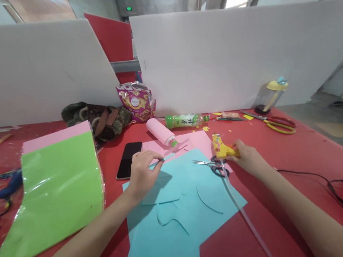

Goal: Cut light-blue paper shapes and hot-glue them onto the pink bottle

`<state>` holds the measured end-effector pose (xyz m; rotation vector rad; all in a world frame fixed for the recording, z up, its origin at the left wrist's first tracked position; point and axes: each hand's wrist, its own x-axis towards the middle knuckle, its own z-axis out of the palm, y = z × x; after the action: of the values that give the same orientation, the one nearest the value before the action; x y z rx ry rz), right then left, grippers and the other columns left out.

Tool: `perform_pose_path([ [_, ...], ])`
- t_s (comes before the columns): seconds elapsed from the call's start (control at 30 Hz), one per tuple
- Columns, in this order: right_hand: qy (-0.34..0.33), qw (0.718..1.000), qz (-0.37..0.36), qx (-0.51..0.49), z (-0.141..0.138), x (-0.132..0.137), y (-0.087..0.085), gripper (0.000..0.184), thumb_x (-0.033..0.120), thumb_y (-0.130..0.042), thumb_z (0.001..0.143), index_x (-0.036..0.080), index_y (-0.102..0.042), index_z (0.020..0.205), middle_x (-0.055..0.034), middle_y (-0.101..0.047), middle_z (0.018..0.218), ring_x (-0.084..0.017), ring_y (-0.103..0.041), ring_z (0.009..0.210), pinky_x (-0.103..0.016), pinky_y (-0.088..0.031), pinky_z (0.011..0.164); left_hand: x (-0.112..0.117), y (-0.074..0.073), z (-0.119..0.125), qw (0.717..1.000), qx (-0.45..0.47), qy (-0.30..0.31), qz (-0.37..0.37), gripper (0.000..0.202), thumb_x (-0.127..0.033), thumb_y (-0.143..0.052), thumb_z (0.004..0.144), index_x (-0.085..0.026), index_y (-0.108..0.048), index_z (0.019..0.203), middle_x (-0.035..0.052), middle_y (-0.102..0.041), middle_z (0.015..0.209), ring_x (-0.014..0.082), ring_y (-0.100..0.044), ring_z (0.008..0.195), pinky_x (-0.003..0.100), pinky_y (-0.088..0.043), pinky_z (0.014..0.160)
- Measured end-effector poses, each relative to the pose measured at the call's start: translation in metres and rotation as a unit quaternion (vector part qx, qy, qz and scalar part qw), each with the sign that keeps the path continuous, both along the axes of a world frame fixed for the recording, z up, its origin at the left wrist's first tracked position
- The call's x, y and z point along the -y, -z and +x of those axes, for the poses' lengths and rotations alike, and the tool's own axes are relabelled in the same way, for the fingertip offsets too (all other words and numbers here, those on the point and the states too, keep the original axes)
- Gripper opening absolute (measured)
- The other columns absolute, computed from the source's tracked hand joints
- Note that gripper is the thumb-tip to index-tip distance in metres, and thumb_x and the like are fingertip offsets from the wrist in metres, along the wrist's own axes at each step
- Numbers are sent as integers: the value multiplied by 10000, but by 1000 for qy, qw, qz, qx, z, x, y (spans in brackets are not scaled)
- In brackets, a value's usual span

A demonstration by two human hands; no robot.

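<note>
My left hand (pixel 143 170) pinches the end of a thin pink paper strip (pixel 176 149) over a cut light-blue sheet (pixel 180 209). My right hand (pixel 246 157) is closed round a yellow hot-glue gun (pixel 221 147), its nozzle pointing away from me, with a clear glue stick (pixel 244 215) trailing back toward me. Small black-handled scissors (pixel 214 165) lie on the blue sheet between both hands. Pink paper (pixel 197 142) lies under the blue sheet's far edge.
A black phone (pixel 128 159), a pink roll (pixel 160 131), a green bottle (pixel 185 120) and a snack bag (pixel 136 101) lie beyond. Green and pink sheets (pixel 55 194) sit left. Yellow-red scissors (pixel 277 124) and a black cable (pixel 334 189) are right. White boards (pixel 228 57) wall the back of the red table (pixel 284 153).
</note>
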<state>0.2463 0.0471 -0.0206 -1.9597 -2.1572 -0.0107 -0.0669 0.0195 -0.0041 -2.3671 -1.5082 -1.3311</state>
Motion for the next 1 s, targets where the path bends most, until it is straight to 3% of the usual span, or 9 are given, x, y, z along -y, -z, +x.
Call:
perform_pose_path([
  [0.13, -18, 999, -10, 33, -2, 2, -6, 189, 303, -539, 693, 173, -517, 828, -95, -602, 788, -258, -575, 748, -313, -421, 585, -4, -1, -2, 1000, -7, -8, -10, 81, -139, -538, 733, -192, -570, 682, 5, -660, 690, 175, -587, 695, 320, -393, 691],
  [0.23, -35, 998, 18, 54, -22, 4, -20, 256, 269, -481, 747, 146, -525, 967, -170, -540, 1001, -327, -500, 932, -436, -384, 729, -5, -1, -2, 1000, -9, -9, -13, 78, -140, -532, 733, -191, -574, 690, 9, -662, 701, 177, -585, 697, 318, -391, 684],
  [0.37, -174, 983, 3, 56, -71, -5, -36, 325, 228, -473, 775, 174, -483, 1095, -120, -525, 1070, -241, -485, 969, -359, -354, 833, -4, -1, -2, 1000, -10, -9, -18, 79, -143, -524, 736, -186, -579, 700, 14, -666, 713, 181, -587, 712, 319, -388, 686],
  [0.47, -251, 965, -15, 70, -109, -21, -33, 389, 167, -473, 768, 231, -450, 1151, -75, -520, 1079, -210, -475, 997, -331, -325, 870, -4, -1, -2, 1000, -10, -8, -20, 79, -148, -520, 742, -187, -579, 708, 15, -669, 725, 181, -589, 724, 321, -388, 696],
  [0.63, -275, 956, -32, 95, -147, -48, -15, 409, 114, -468, 766, 229, -465, 1159, -127, -508, 1087, -267, -475, 995, -445, -278, 871, -5, 0, -3, 1000, -14, -9, -19, 75, -152, -525, 741, -194, -579, 711, 12, -673, 734, 180, -592, 731, 321, -387, 700],
  [0.8, -288, 952, -46, 90, -150, -54, -19, 256, 122, -409, 825, 212, -568, 1004, -113, -572, 953, -243, -516, 900, -385, -324, 772, -5, -3, -5, 1000, -12, -16, -15, 80, -144, -517, 746, -182, -578, 710, 16, -671, 726, 180, -592, 725, 320, -392, 694],
  [1.0, -316, 945, -61, 54, -121, -20, -42, 239, 195, -478, 823, 207, -552, 1050, -68, -597, 859, -186, -534, 818, -288, -333, 700, -4, -6, -5, 1000, -19, -13, -3, 84, -128, -527, 741, -178, -587, 709, 17, -665, 719, 180, -587, 719, 320, -390, 696],
])
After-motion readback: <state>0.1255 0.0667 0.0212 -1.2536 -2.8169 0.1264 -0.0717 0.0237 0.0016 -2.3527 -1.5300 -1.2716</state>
